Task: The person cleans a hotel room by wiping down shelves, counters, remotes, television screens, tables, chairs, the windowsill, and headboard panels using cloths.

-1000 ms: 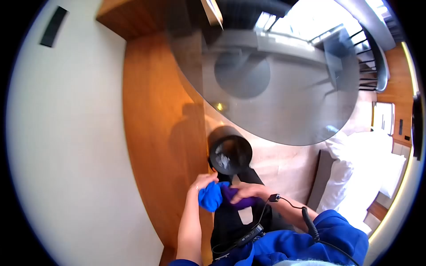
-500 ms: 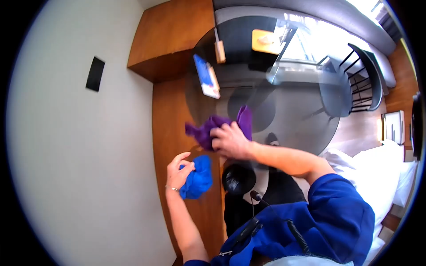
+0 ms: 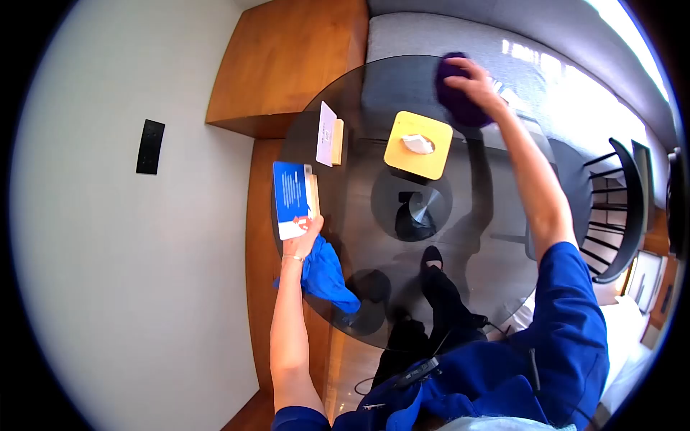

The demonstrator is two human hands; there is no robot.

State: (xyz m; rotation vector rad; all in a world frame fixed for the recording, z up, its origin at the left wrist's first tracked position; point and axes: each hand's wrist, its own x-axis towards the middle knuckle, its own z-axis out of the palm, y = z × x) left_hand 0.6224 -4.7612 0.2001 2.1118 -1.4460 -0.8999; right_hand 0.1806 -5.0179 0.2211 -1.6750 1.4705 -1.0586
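Note:
My right hand (image 3: 474, 85) presses a bunched purple cloth (image 3: 460, 108) against the far edge of the round dark glass table (image 3: 359, 215). At the table's left side, my left hand (image 3: 305, 241) is closed around a blue cloth (image 3: 327, 276), which hangs below the wrist. Its fingers also reach the lower end of a blue and white printed card (image 3: 291, 197) in a wooden holder, partly hiding it; whether they grip the card I cannot tell.
A yellow-topped tissue box (image 3: 431, 167) stands mid-table, near a white card (image 3: 325, 136) in a wooden holder. A black chair (image 3: 622, 208) is at the right, a grey sofa (image 3: 417, 36) behind. A wooden cabinet (image 3: 287, 65) adjoins the wall at left.
My right hand has carried the purple cloth to the far right of the tabletop. My left hand has moved up to the blue card with the blue cloth. The view has shifted over the table.

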